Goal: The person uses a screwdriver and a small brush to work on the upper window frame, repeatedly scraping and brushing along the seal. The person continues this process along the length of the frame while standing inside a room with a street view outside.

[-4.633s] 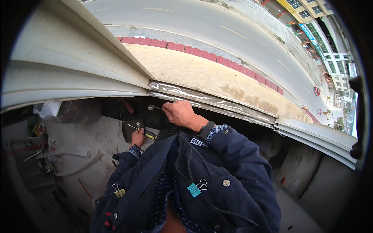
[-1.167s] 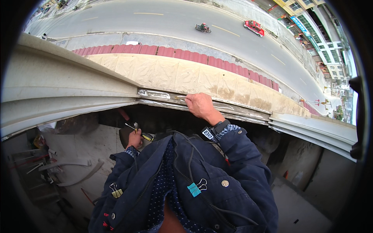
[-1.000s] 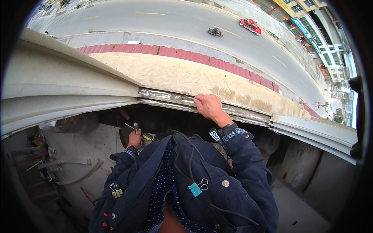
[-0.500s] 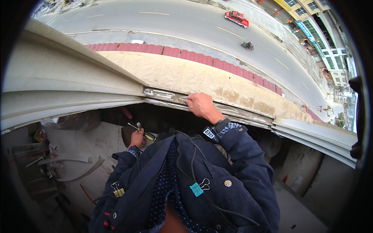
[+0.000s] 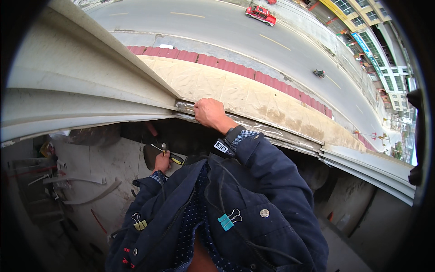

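My right hand (image 5: 210,113) is closed in a downward pinch over the weathered metal sill strip (image 5: 260,126), close to where it meets the pale frame on the left. Whatever its fingers hold is hidden beneath them. White smears run along the strip to the right of the wrist. Lower and to the left, my left hand (image 5: 161,162) grips a screwdriver (image 5: 177,159) with a yellow and black handle; a thin metal shaft sticks out on the other side of the fist. A small brass-coloured piece shows at the fingertips, too small to name.
Pale frame panels (image 5: 90,86) flank the strip. Beyond lie a beige ledge (image 5: 235,93), a red ribbed roof edge (image 5: 253,77) and, far below, a road (image 5: 217,27) with vehicles. Inside, curved offcut strips (image 5: 97,195) and clutter lie on the floor at left.
My right hand has slid left along the sill strip, nearer the left frame. My left hand still holds the screwdriver low down. The view has shifted slightly.
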Demonstrator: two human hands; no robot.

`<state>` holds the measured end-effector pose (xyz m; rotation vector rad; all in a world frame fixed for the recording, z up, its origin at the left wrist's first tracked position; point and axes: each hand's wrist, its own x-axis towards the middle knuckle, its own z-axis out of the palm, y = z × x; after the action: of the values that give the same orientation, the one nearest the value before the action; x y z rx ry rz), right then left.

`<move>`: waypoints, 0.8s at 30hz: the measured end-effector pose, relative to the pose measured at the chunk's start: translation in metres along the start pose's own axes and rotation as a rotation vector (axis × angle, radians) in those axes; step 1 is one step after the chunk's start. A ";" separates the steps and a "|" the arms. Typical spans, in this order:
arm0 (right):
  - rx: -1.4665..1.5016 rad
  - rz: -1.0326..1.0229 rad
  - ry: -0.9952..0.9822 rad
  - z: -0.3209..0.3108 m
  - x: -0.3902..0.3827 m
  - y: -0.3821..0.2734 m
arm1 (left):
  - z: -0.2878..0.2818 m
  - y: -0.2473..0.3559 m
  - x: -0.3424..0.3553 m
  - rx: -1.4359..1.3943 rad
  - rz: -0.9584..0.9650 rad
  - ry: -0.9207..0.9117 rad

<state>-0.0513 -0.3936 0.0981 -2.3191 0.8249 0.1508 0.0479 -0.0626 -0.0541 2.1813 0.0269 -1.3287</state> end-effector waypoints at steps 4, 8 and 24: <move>0.027 0.038 -0.022 0.009 0.012 -0.013 | -0.001 -0.004 0.001 0.036 -0.029 0.014; 0.163 0.055 0.014 0.009 0.012 -0.012 | -0.003 -0.003 -0.001 -0.016 0.019 0.000; 0.207 -0.213 0.126 0.007 -0.063 -0.013 | -0.001 0.016 -0.004 -0.042 0.011 -0.029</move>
<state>-0.0924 -0.3487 0.1195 -2.2180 0.6163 -0.1674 0.0518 -0.0741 -0.0431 2.1242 0.0315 -1.3418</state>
